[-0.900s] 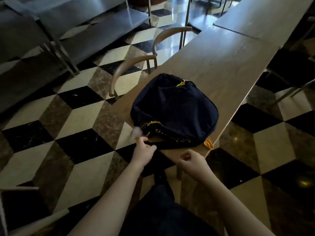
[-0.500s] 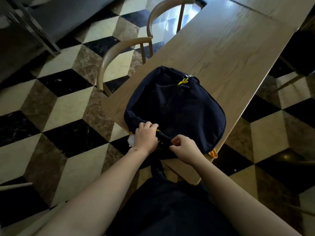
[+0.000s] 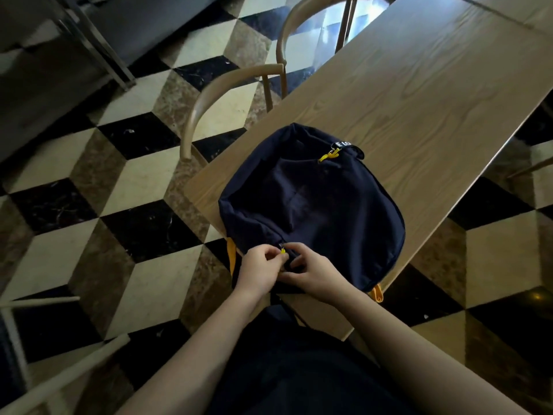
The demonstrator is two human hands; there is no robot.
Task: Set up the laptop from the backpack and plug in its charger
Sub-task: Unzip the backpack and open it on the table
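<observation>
Both hands at near edge of backpack (image 3: 314,211). Left hand (image 3: 258,272) pinches the yellow zip pull (image 3: 282,251) w/ thumb + forefinger, other fingers curled. Right hand (image 3: 314,275) curled onto the dark fabric just beside the pull, looks like bracing the bag; exact grip hard to tell, fingers partly hidden. Bag lies flat on the tabletop (image 3: 419,100), near end right at the corner, orange straps (image 3: 232,256) hanging off the edge. Zip appears closed; laptop + charger not visible, presumably inside.

Risks, as I judge: bag sits so close to the corner that a hard tug toward the body could drag it off the tabletop, w/ the laptop inside. If right hand lets fabric go slack, zip may snag on the cloth. Pull tab is small, pinch could slip. Second yellow pull (image 3: 327,155) at far end, so wrong compartment possible. Further out: two wooden chairs (image 3: 227,94) on left, checkered floor (image 3: 119,205). No power socket in view, charger cord reach unknown.
</observation>
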